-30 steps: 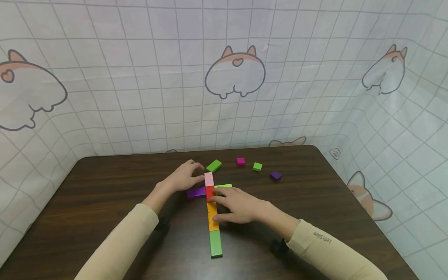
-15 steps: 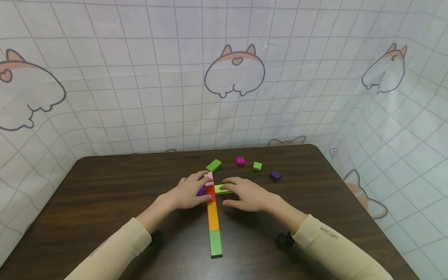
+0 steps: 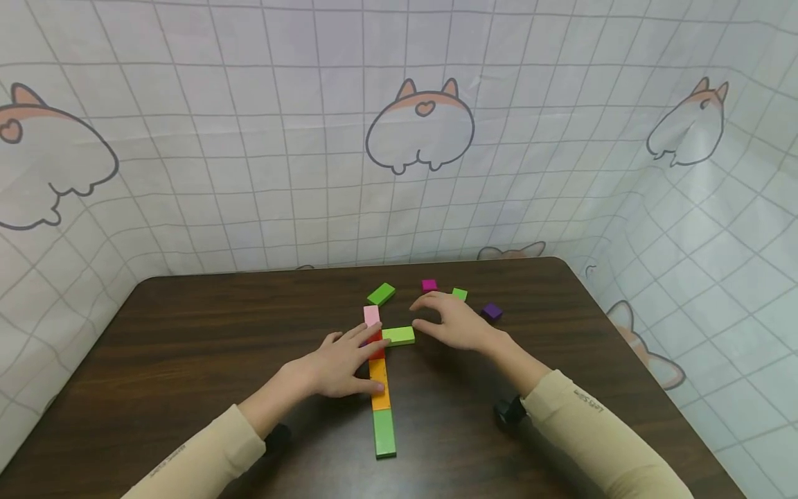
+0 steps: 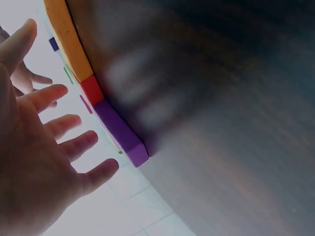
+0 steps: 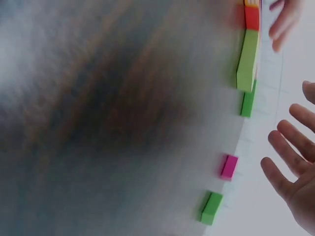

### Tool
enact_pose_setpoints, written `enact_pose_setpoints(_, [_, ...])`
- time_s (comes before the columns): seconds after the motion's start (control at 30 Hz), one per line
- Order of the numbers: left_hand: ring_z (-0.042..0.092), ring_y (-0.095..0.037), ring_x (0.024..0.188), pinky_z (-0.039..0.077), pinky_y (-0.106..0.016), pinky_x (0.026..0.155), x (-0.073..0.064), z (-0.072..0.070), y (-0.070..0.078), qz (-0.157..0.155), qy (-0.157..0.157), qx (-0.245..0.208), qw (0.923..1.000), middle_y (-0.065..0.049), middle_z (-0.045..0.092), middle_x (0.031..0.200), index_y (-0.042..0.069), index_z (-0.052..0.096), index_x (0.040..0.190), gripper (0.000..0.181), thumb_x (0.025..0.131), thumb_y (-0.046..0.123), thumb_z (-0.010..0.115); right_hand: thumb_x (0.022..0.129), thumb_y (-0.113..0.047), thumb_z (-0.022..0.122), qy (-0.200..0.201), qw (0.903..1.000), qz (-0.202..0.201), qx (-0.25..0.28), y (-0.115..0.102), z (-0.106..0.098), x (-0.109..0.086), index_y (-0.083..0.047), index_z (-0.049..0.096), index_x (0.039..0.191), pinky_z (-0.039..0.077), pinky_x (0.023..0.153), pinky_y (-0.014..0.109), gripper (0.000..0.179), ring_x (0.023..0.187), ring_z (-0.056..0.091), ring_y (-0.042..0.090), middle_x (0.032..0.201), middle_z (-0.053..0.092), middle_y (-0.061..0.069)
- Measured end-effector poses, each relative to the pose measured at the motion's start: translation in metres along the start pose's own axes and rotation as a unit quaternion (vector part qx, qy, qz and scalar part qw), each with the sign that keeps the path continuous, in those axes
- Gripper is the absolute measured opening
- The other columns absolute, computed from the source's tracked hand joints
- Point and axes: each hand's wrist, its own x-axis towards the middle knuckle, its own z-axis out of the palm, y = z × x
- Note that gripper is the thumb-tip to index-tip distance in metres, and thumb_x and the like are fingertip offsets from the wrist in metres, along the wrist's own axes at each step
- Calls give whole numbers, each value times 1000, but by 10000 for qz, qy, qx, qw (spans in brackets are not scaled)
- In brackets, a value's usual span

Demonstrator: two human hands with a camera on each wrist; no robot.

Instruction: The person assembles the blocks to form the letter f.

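A column of blocks lies on the table: a pink block (image 3: 371, 314) at the far end, a red block (image 4: 91, 89), an orange block (image 3: 378, 371) and a green block (image 3: 384, 434) nearest me. Light green (image 3: 400, 336) and purple (image 4: 118, 127) blocks extend sideways from the red one. My left hand (image 3: 341, 365), fingers spread, hovers over the red and orange blocks and hides most of the purple one in the head view. Beyond the light green block, my right hand (image 3: 458, 321) is raised with relaxed fingers and holds nothing.
Toward the back of the dark wooden table (image 3: 206, 333) lie a loose green block (image 3: 382, 294), a magenta block (image 3: 429, 285), a small green block (image 3: 459, 294) and a dark purple block (image 3: 492, 312). A white grid-patterned cloth (image 3: 280, 173) rises behind the table.
My left hand has come from beside the pink block toward me, over the column. My right hand has left the red and orange blocks and moved back and right, toward the loose blocks.
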Motion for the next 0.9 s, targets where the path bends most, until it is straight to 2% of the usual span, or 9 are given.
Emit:
enact_pose_setpoints(0.17, [20,-35,153,20,-68,113,-4,3,2,-72,-43,20,10000,-12,23,168,18,40,159,83,93,63,64,101,-21,68,325,9990,196,234,13,-4,5,-1,70,123,46,104,47,30,121,61,28,124,69,10])
enact_pose_setpoints(0.3, [20,-36,153,19,-69,113,-5,5,4,-102,-74,26,9999,-10,24,168,19,39,160,84,94,64,63,99,-18,70,607,9975,223,266,23,-7,9,1,71,120,48,102,49,28,117,63,30,119,70,11])
enact_pose_setpoints(0.43, [19,-37,153,18,-71,113,-4,7,5,-154,-113,22,9998,-7,23,169,20,38,161,85,93,67,61,98,-15,71,857,9947,415,392,32,-9,14,1,73,116,49,98,52,24,113,64,33,114,71,12])
enact_pose_setpoints(0.63, [18,-36,153,18,-71,112,-4,8,5,-220,-175,-4,9996,-5,25,168,21,38,161,87,92,67,62,98,-13,71,1036,9904,854,326,48,-10,22,1,74,114,51,88,46,22,108,65,32,113,71,13])
enact_pose_setpoints(0.9, [18,-35,153,18,-70,113,-5,8,5,-277,-191,70,9994,-3,27,168,22,37,161,90,89,68,65,99,-15,69,1071,9860,1248,276,61,-14,29,-1,74,115,50,92,46,21,108,64,29,115,71,12])
